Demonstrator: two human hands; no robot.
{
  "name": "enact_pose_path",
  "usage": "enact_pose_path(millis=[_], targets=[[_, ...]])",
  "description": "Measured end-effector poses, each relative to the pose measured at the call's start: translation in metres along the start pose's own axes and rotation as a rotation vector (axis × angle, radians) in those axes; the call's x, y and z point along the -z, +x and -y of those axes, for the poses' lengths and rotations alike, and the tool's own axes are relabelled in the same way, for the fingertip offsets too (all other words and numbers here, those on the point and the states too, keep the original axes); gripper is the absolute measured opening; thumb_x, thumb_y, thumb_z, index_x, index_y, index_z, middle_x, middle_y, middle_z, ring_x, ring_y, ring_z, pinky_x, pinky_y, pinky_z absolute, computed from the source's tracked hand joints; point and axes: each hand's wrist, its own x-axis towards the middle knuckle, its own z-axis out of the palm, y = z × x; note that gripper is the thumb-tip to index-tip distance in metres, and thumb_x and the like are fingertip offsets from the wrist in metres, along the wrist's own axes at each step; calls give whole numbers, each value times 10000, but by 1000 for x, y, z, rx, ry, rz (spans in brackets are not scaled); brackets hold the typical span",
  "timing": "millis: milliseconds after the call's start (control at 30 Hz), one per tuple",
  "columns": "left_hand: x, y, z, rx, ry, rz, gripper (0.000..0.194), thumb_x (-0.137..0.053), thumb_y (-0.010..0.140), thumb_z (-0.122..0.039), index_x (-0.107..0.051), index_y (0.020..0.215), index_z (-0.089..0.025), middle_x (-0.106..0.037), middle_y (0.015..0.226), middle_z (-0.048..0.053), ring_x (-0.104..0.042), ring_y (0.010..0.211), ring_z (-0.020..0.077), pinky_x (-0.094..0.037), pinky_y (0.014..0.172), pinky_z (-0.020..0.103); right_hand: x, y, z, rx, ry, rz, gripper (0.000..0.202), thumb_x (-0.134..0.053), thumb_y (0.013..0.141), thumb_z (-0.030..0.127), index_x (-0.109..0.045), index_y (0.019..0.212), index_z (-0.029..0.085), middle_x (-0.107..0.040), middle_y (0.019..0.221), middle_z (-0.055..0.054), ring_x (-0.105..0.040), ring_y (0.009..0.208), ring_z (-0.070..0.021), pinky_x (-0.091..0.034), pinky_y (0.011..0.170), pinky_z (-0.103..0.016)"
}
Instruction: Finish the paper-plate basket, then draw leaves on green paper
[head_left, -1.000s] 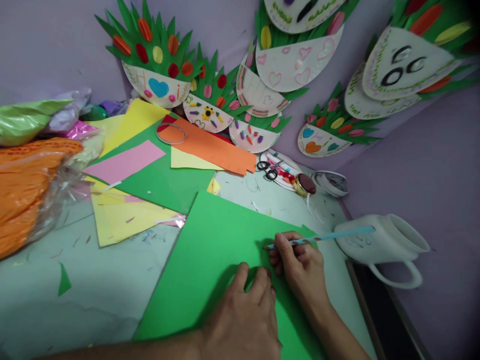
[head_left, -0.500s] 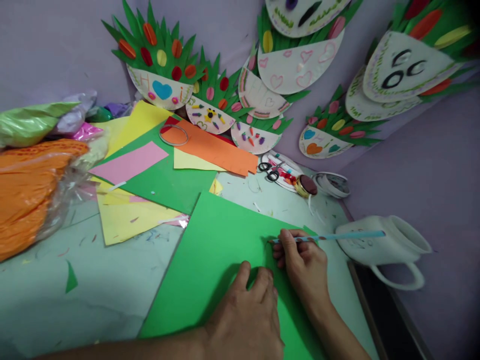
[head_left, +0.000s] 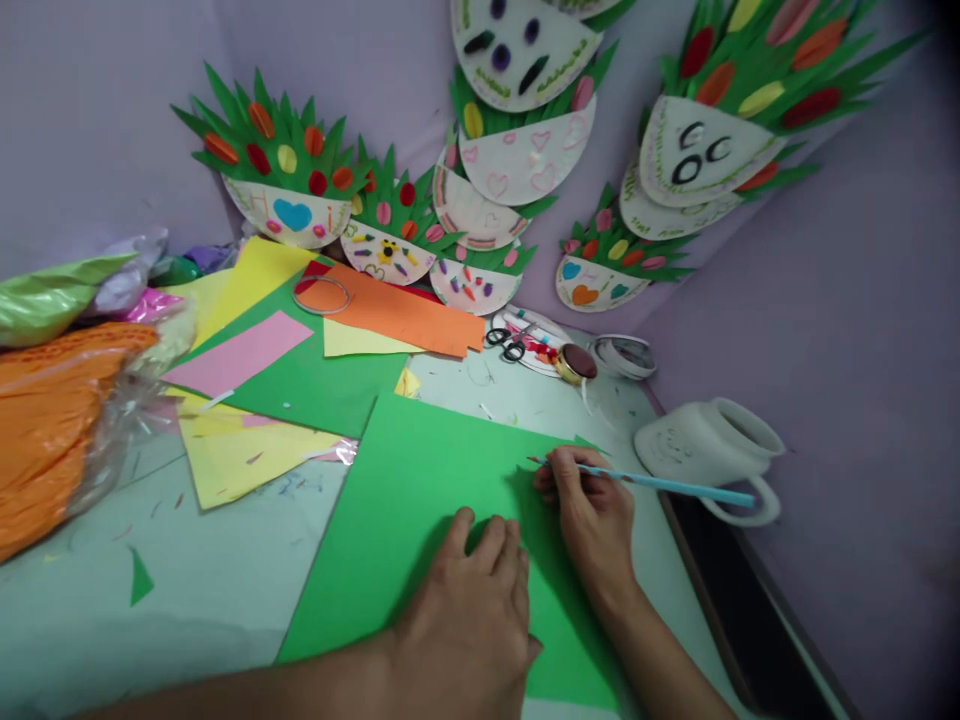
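Note:
A large sheet of green paper (head_left: 420, 470) lies on the pale table in front of me. My left hand (head_left: 472, 600) rests on it with fingers stretched out, palm down. Near the sheet's upper right part, my right hand (head_left: 589, 510) grips a light blue pencil (head_left: 660, 483). The pencil's tip points left, and its long end sticks out to the right, across the view of the white mug's handle. Whether the tip touches the paper, I cannot tell.
Behind the sheet lie green, yellow, pink and orange paper pieces (head_left: 405, 308). Scissors (head_left: 508, 345), a small jar (head_left: 576, 364), a tape roll (head_left: 624, 356) and a white mug (head_left: 686, 440) stand to the right. Orange material in plastic (head_left: 67, 430) sits left. Paper-plate crafts (head_left: 525, 160) hang on the wall.
The pencil's tip has lifted and its back end has tipped lower. The whole view has shifted, with the wall crafts and mug now further left. My left hand stays flat on the sheet.

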Motion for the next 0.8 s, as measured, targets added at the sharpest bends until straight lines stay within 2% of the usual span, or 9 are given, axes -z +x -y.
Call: enact_pose_path(millis=[100, 167, 267, 367, 500, 633, 800], targets=[[7, -3, -2, 30, -12, 34, 479, -431, 911, -394, -533, 1241, -63, -473, 1338, 176, -440, 1207, 313, -284, 979, 513, 8, -1, -4, 100, -25, 52, 280, -513, 853, 417, -630, 881, 165, -687, 740, -57, -660, 689, -196, -532, 626, -311], [11, -5, -2, 42, -25, 22, 467, -375, 928, -385, -535, 1242, -79, -472, 1341, 174, -429, 1219, 325, -279, 978, 541, 14, -5, -7, 217, -73, 71, 236, -502, 873, 343, -638, 969, 175, -705, 892, -82, -669, 815, -201, -533, 736, -338], [16, -8, -1, 26, -43, -14, 468, -312, 941, -374, -492, 1289, -118, -431, 1381, 152, -382, 1263, 325, -268, 987, 565, 23, -14, -12, 418, -203, 131, 230, -478, 880, 205, -629, 1053, 202, -690, 1053, -80, -646, 965, -196, -466, 921, -392], [17, -8, -1, 17, -31, 26, 487, -307, 937, -377, -457, 1318, -115, -395, 1401, 158, -323, 1306, 332, -237, 1003, 600, 29, -22, -21, 530, -322, 177, 308, -441, 871, 115, -606, 1107, 224, -678, 1100, -74, -625, 1031, -197, -381, 1017, -450], [19, -11, 2, 47, -10, 121, 495, -345, 922, -388, -442, 1330, -127, -380, 1406, 155, -300, 1321, 334, -189, 1019, 639, 33, -27, -30, 510, -413, 237, 378, -442, 836, 59, -582, 1152, 212, -617, 1208, -109, -556, 1144, -217, -379, 1020, -465], [23, -17, 13, 21, 40, 117, 487, -392, 907, -331, -379, 1371, -185, -349, 1437, 106, -293, 1325, 331, -170, 1026, 646, 35, -27, -26, 471, -409, 281, 422, -464, 797, 22, -588, 1149, 220, -594, 1240, -110, -527, 1176, -234, -388, 1015, -466], [34, -16, 24, -40, 40, 120, 435, -408, 906, -309, -445, 1324, -197, -399, 1415, 100, -315, 1312, 339, -204, 1022, 634, 35, -27, -20, 461, -402, 294, 409, -466, 789, 20, -602, 1133, 194, -600, 1222, -136, -529, 1171, -252, -397, 999, -467]])
